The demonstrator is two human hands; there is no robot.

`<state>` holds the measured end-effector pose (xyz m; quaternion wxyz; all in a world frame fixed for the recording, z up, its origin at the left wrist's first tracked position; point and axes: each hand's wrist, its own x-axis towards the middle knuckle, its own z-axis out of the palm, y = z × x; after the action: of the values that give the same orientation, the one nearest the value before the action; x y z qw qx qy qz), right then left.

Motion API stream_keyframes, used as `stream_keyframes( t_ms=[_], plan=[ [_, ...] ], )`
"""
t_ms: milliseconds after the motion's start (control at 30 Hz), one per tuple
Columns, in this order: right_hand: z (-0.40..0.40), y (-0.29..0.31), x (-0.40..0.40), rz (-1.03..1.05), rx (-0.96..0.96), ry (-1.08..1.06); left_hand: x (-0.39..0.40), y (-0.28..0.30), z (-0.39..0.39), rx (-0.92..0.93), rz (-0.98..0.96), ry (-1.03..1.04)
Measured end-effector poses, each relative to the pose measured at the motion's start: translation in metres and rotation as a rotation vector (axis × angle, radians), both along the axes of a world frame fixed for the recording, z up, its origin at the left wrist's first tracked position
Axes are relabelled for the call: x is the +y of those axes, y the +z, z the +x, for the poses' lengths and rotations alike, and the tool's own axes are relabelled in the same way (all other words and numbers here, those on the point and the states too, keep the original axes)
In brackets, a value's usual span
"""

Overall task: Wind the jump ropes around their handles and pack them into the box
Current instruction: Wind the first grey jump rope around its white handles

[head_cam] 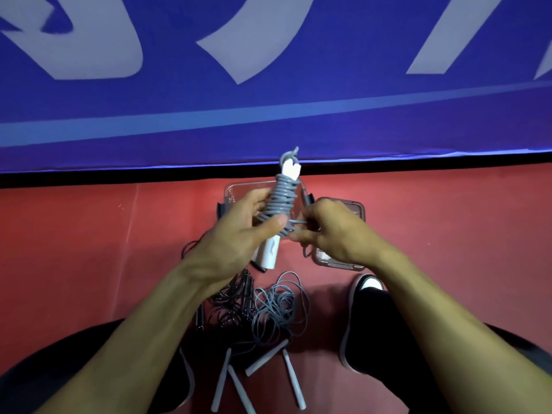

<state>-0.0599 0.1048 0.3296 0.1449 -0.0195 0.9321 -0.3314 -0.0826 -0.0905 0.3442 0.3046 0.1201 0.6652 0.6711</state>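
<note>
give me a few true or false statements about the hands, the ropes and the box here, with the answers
1. The left hand grips a pair of white handles wound with grey rope. True.
2. The right hand rests flat on the floor. False: it is raised beside the bundle and pinches the loose end of the grey rope.
3. Every rope is already wound. False: a tangle of grey and black ropes lies loose on the red floor, with grey handles beside it.
4. A clear box sits on the floor beyond the hands. True.
5. The wound bundle already lies inside the box. False: it is held in the air above it.
</note>
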Motion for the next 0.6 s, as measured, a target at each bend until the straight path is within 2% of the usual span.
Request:
stream_keyframes(
  t_ms=[100,267,500,600],
  plan=[
    [-0.009,-0.002,-0.014,0.09,0.051,0.013,-0.006,0.0,-0.002,0.061,-0.057,0.055],
    [-0.014,0.008,-0.042,0.035,0.172,0.038,-0.008,0.008,-0.009,0.038,-0.018,0.181],
    [-0.006,0.013,-0.042,0.103,0.309,-0.023,-0.004,0.017,-0.006,0.09,-0.026,0.14],
    [0.002,0.016,-0.038,0.07,0.312,-0.024,-0.004,0.014,-0.001,0.071,-0.013,0.129]
  ],
)
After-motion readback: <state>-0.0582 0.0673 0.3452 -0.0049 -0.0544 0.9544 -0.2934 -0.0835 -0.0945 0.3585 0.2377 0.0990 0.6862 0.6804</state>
